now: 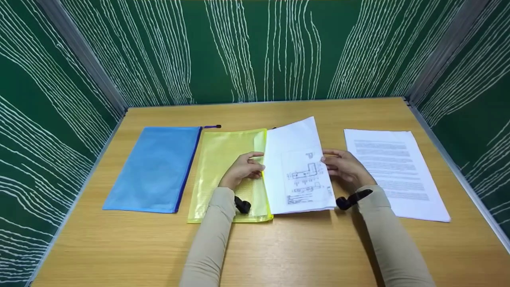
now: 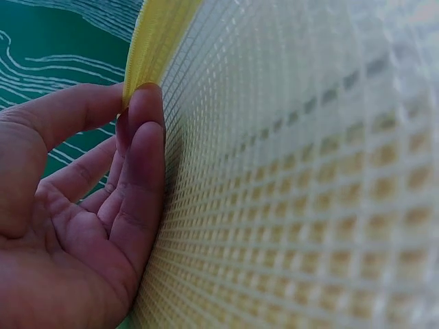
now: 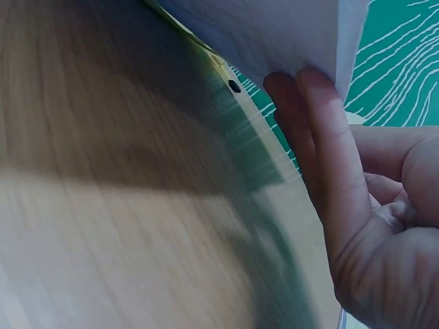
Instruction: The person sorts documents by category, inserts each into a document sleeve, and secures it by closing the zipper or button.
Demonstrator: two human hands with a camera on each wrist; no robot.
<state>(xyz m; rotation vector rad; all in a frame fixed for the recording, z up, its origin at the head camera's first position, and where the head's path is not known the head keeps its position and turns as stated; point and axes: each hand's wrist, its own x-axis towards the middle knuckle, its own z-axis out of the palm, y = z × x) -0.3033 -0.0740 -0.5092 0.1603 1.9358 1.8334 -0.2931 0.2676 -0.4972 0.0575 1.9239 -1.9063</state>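
Observation:
A yellow mesh zip folder (image 1: 223,155) lies in the middle of the table, its right edge raised. My left hand (image 1: 244,170) pinches that yellow zip edge (image 2: 147,55) between thumb and fingers, seen close up in the left wrist view. Printed sheets (image 1: 295,139) with a line drawing on top lean up at the folder's right edge. A pale strip shows through the folder there; how far the sheets reach inside is hard to tell. My right hand (image 1: 346,167) grips the sheets by their right edge, with fingers behind the paper (image 3: 274,34) in the right wrist view.
A blue zip folder (image 1: 155,171) lies flat to the left, its zip pull pointing right. On the right lies a stack of text-printed paper (image 1: 398,175), partly behind the right forearm. Green walls (image 1: 255,52) with white wavy lines border the wooden table (image 1: 271,251).

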